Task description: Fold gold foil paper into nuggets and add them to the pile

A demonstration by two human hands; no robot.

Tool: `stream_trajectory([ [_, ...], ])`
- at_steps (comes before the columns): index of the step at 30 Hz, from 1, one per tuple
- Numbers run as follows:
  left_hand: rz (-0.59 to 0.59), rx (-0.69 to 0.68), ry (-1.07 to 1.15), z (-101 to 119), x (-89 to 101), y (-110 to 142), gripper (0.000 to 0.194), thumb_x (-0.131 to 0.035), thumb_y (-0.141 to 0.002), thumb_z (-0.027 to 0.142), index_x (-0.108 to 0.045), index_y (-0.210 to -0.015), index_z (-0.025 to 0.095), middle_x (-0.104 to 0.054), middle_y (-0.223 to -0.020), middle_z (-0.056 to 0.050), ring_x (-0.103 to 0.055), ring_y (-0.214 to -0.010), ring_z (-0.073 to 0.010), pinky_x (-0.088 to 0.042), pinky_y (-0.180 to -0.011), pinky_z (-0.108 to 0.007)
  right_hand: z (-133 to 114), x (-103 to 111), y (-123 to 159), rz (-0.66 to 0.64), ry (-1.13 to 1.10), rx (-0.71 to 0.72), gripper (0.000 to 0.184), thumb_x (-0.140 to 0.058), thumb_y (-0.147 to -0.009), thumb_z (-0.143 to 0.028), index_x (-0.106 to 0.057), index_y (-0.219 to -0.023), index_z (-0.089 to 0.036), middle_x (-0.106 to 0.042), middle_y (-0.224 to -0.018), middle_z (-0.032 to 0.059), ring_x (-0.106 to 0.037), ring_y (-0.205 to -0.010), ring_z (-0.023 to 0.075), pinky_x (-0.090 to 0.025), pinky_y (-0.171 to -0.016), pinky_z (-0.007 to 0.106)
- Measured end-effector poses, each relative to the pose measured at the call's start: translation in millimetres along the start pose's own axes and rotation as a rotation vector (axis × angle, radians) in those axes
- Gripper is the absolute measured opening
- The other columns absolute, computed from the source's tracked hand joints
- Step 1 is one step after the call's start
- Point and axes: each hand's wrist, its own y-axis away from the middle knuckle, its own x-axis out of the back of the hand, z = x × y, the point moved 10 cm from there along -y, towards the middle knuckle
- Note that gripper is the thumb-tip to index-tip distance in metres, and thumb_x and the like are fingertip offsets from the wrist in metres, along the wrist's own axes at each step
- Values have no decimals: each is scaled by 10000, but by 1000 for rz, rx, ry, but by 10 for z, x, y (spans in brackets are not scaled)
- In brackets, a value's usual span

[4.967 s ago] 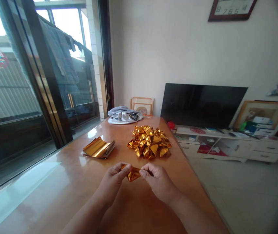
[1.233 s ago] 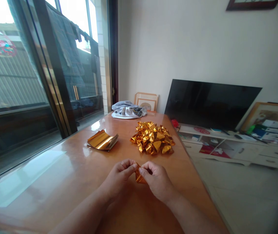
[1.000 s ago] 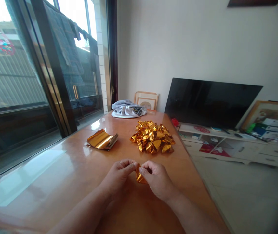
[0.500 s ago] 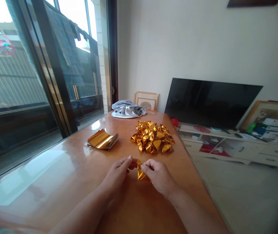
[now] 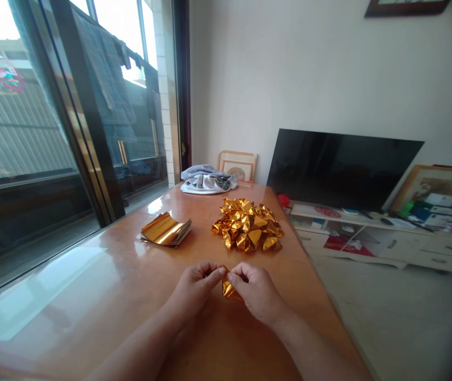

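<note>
A small piece of folded gold foil paper (image 5: 229, 290) is between my two hands above the table. My left hand (image 5: 197, 286) pinches its upper edge between thumb and fingers. Close beside it, my right hand (image 5: 255, 288) grips the foil paper from the right, thumb on the near face. The fingers behind the foil are partly hidden. Beyond my hands lies a heap of folded gold foil pieces (image 5: 247, 225). To its left rests a stack of flat gold foil sheets (image 5: 165, 229), its edges curling up.
The glossy wooden table (image 5: 122, 296) runs away toward the wall. At its far end are a pile of grey and white cloth (image 5: 205, 180) and framed pictures (image 5: 237, 161). A television (image 5: 340, 169) stands on a white cabinet (image 5: 392, 246) at the right; a glass door is at the left.
My left hand has moved right and its thumb has closed onto the foil's top edge. My right hand keeps its hold. The view has shifted slightly.
</note>
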Motion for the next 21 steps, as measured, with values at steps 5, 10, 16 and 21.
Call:
stream_trajectory([
  [5,-74,42,124,18,-82,37,286,-769,-780,441,-729,-768,158,-673,-754,-30,-543,-737,-160,-397,-713,-270,-17,-24,11,-20,-2,0,289,-624,-889,-436,-647,-772,-173,-584,-705,1,-504,-673,148,-408,-599,254],
  [10,-69,58,181,-5,-103,57,294,-764,-787,433,-689,-740,152,-599,-682,4,-469,-659,-121,-341,-634,-250,-7,-65,21,-62,-26,6,319,-606,-908,-459,-638,-772,-173,-577,-714,3,-500,-685,151,-409,-605,256],
  [16,-61,62,214,-65,-111,42,339,-770,-770,457,-639,-704,152,-561,-650,12,-435,-609,-110,-302,-593,-250,66,-100,8,-84,-29,-5,331,-608,-910,-469,-627,-769,-170,-575,-703,2,-495,-671,147,-398,-596,256],
  [21,-4,12,199,-30,-28,4,309,-766,-776,414,-615,-703,154,-516,-649,31,-411,-635,-109,-329,-635,-241,110,-91,-30,-92,-18,-13,338,-580,-926,-462,-638,-778,-163,-592,-723,6,-513,-692,152,-401,-612,255],
])
